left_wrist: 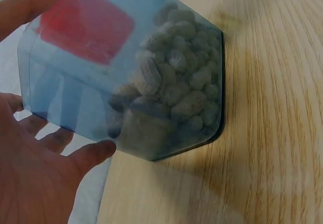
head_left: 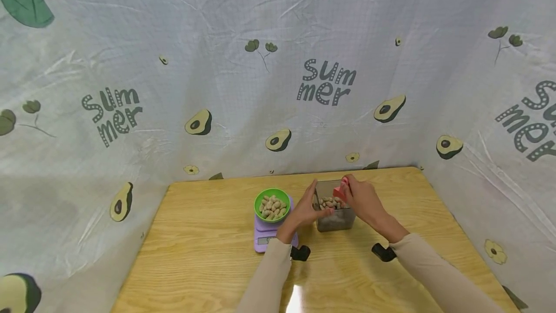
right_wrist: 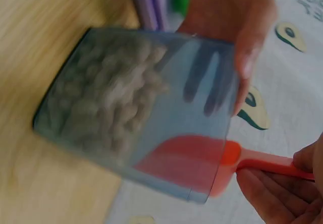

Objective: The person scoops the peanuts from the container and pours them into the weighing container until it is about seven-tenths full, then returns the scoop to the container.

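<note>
A clear grey plastic container (head_left: 335, 222) stands on the table, with unshelled peanuts (left_wrist: 176, 72) filling its lower part. My left hand (head_left: 304, 211) holds it at the left side, fingers spread along the wall and thumb across the near side by the rim. My right hand (head_left: 365, 200) grips the handle of a red scoop (right_wrist: 186, 161) over the container's right side. Through the clear wall in the right wrist view, the scoop's head shows inside the upper part, its tip close to the peanuts.
Left of the container, a purple kitchen scale (head_left: 263, 228) carries a green bowl (head_left: 257, 202) of peanuts. My left forearm overlaps the scale's right edge. Behind the wooden table (head_left: 195, 235) hangs a white printed cloth (head_left: 234, 86), which also runs along both sides.
</note>
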`<state>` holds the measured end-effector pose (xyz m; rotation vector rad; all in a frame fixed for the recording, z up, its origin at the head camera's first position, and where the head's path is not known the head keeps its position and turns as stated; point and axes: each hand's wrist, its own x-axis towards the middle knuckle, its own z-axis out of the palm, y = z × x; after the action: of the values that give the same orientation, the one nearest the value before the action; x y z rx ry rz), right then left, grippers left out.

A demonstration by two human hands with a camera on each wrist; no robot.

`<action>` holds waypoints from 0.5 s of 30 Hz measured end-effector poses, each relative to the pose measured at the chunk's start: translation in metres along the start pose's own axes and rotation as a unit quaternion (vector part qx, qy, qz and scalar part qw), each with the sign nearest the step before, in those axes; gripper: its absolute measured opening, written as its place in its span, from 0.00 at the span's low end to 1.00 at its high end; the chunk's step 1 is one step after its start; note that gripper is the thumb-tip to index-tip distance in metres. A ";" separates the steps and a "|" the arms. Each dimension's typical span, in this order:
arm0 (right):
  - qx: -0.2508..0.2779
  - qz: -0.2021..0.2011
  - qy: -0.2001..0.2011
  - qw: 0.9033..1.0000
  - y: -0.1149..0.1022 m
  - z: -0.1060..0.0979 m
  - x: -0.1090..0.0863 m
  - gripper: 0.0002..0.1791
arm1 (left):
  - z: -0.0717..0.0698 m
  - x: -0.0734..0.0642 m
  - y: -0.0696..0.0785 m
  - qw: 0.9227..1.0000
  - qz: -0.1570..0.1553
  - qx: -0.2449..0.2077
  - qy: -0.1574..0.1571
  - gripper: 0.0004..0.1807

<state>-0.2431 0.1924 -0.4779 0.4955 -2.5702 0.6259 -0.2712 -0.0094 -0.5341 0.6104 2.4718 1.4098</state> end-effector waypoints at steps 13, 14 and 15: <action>-0.050 -0.015 -0.064 0.997 -0.010 0.014 0.009 0.12 | -0.003 -0.001 -0.002 0.999 0.015 0.025 0.025 0.59; -0.050 -0.013 -0.062 0.997 -0.008 0.014 0.008 0.11 | -0.002 -0.001 -0.002 0.999 0.013 0.025 0.023 0.59; -0.049 -0.008 -0.061 0.997 -0.006 0.014 0.008 0.11 | -0.002 -0.001 -0.002 0.999 0.009 0.024 0.021 0.59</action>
<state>-0.2514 0.1780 -0.4833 0.5353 -2.6941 0.4746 -0.2715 -0.0121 -0.5351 0.6207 2.5465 1.3870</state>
